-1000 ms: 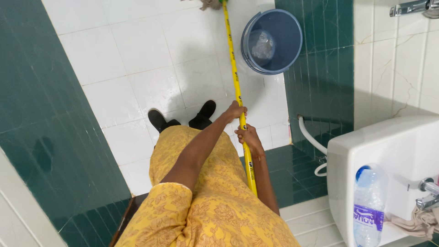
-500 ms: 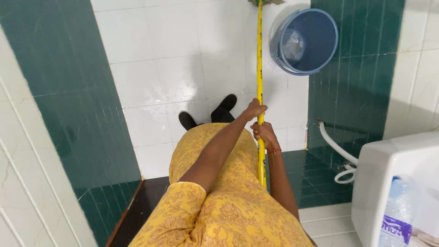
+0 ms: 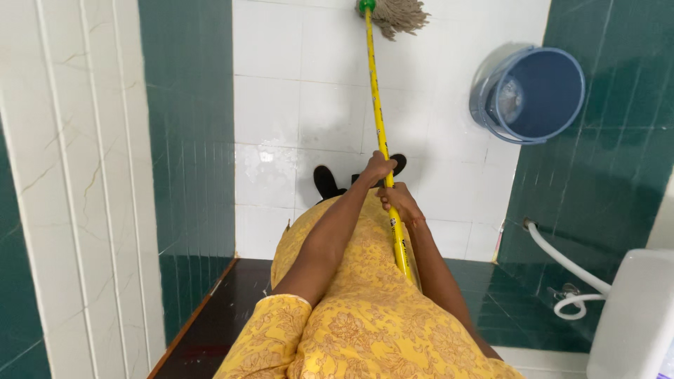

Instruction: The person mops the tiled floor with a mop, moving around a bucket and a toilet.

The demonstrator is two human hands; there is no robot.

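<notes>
- Yellow mop handle is running from the person's lap up the frame, across the white tiled floor, ending in a green collar and a pale string mop head lying on the tiles at the top edge.
- Left hand is wrapping closed around the handle, higher on the shaft.
- Right hand is gripping closed around the same handle just below the left hand; the two hands are sitting close together, nearly touching.
- Both arms are extending forward over a yellow patterned garment.
- Two black shoes are standing on the floor just beyond the hands, beside the handle.
- Blue bucket is standing on the floor to the right of the handle, well apart from it, against the green tiled wall.
- White hose is hanging on that wall, near a white cistern at the lower right.
</notes>
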